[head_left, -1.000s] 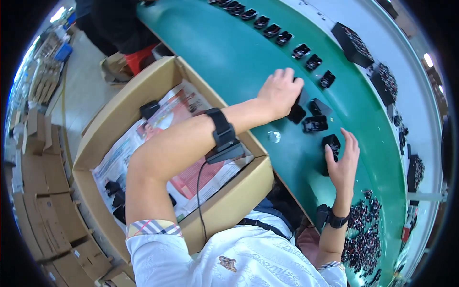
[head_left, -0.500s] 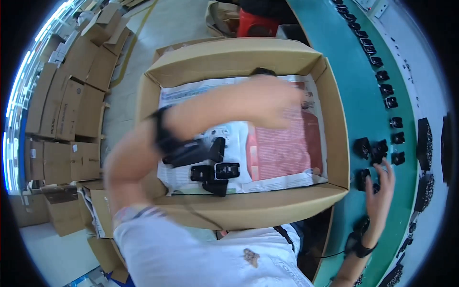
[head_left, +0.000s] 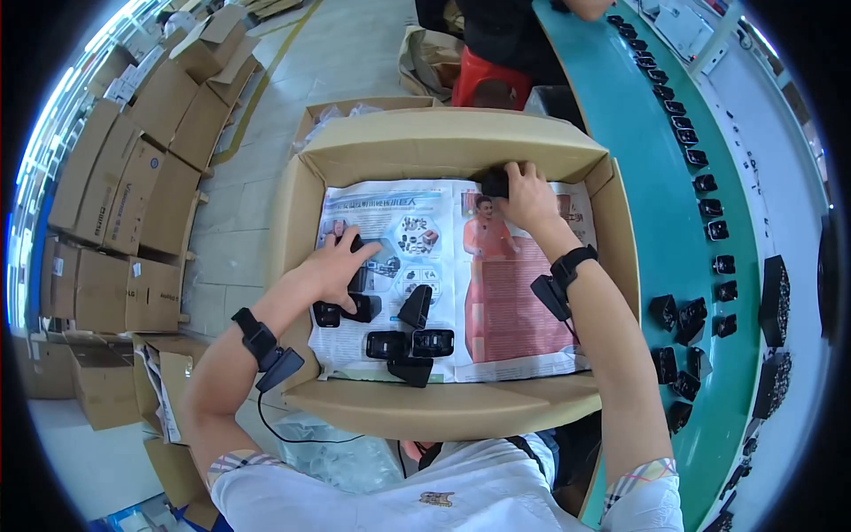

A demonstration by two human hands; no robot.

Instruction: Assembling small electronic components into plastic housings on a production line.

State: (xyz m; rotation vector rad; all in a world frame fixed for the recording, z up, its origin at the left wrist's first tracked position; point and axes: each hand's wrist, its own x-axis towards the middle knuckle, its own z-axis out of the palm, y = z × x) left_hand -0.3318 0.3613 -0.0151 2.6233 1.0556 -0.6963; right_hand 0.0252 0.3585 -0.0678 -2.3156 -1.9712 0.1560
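Observation:
My left hand [head_left: 334, 269] is at the left side of the cardboard box [head_left: 443, 403], its fingers curved around a black plastic part [head_left: 357, 277] on the newspaper lining. Two more black parts, one of them a small housing [head_left: 326, 314], lie beside its thumb. At the box's far wall, my right hand [head_left: 530, 197] is closed on another black plastic part [head_left: 495, 183], mostly hidden by the fingers. Between me and the hands, a cluster of black housings [head_left: 433, 342] rests on the newspaper [head_left: 523, 306].
On the right, a green bench [head_left: 629, 293] carries a long row of black parts [head_left: 682, 133] and a loose group [head_left: 690, 321]. Stacked cartons [head_left: 133, 204] stand at left. Beyond the box are a red stool [head_left: 479, 80] and another person in dark clothing [head_left: 510, 35].
My left hand has moved from the box's far right back to its left side. My right hand has left the bench parts and is inside the box at the far wall.

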